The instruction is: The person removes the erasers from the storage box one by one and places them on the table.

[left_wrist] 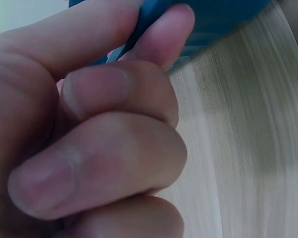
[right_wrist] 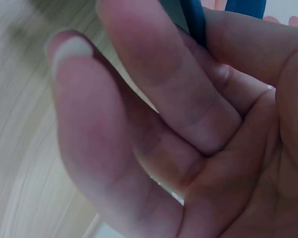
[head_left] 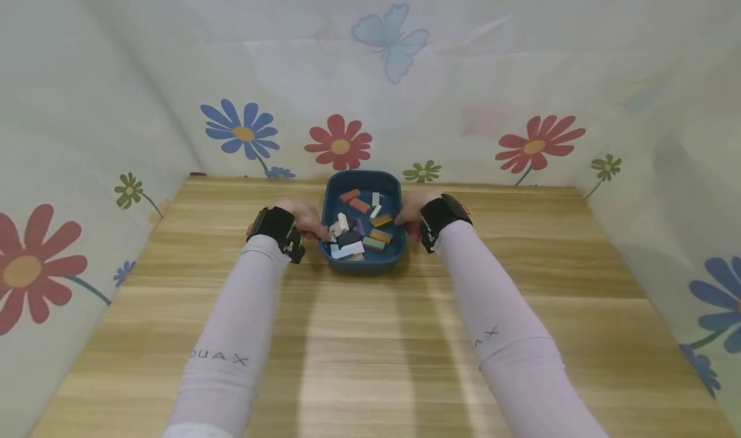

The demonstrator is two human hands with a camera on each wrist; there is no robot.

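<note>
A dark blue rectangular bin (head_left: 365,267) sits at the back middle of the wooden table, with several small blocks inside. Among them are orange blocks (head_left: 350,195), a white block (head_left: 349,250), a purple block (head_left: 359,227) and tan blocks (head_left: 381,235). The left hand (head_left: 303,218) pinches the bin's left rim between thumb and forefinger; its other fingers curl toward the palm in the left wrist view. On the opposite side, the right hand (head_left: 413,213) pinches the right rim, thumb on the inner side. Its remaining fingers bend loosely in the right wrist view.
The wood-grain table (head_left: 359,335) reaches back to a white curtain (head_left: 289,71) printed with flowers and a butterfly, which also runs along both sides. Black straps with cameras circle both wrists, and pale sleeves (head_left: 231,335) cover the forearms.
</note>
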